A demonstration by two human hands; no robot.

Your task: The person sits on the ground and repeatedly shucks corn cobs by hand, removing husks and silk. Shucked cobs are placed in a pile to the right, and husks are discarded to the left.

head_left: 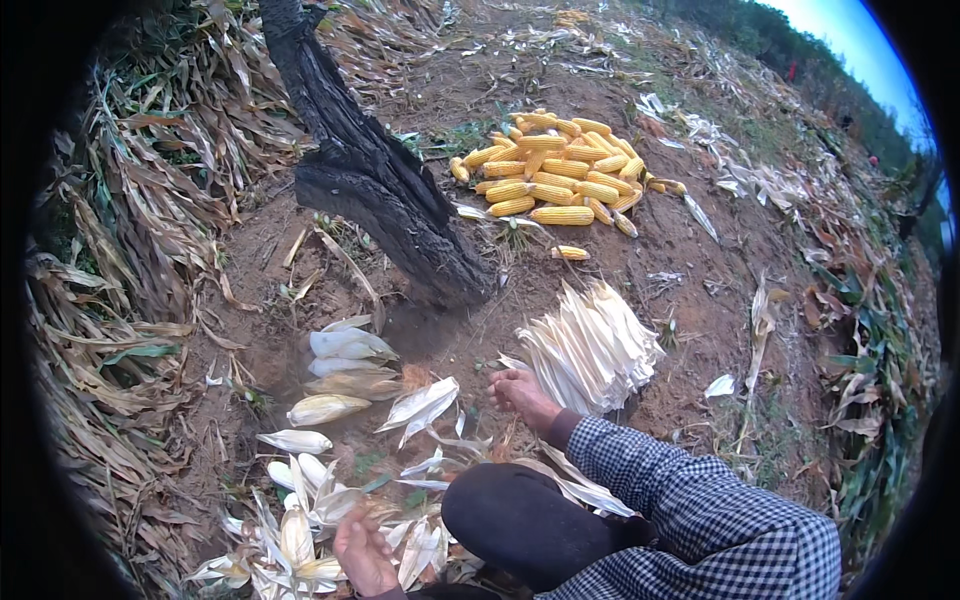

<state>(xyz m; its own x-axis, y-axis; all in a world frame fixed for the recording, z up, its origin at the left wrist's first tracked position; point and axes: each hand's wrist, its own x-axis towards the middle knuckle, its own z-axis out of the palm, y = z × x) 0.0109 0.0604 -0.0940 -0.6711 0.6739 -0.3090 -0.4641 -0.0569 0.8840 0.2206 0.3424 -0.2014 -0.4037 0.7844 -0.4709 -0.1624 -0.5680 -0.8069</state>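
Observation:
My right hand [519, 396], in a checked sleeve, hovers by the lower left edge of a neat stack of pale corn husks [592, 349]; its fingers are slightly curled and nothing shows in them. My left hand [365, 546] is low in the view beside loose husks [300, 544], with its fingers partly bent and no object visible in it. Several ears of corn still in their husks [328, 409] lie in a row on the soil to the left. Between the hands are torn husk pieces [424, 405] and brown corn silk. Farther off lies a heap of husked yellow corn cobs [559, 169].
A dark, rough tree trunk [375, 180] leans across the upper left. Dry corn stalks and leaves [142, 225] are piled along the left, with more greenery [877, 360] at the right. One small cob [570, 253] lies apart from the heap. My dark-clothed knee [525, 517] is between my arms.

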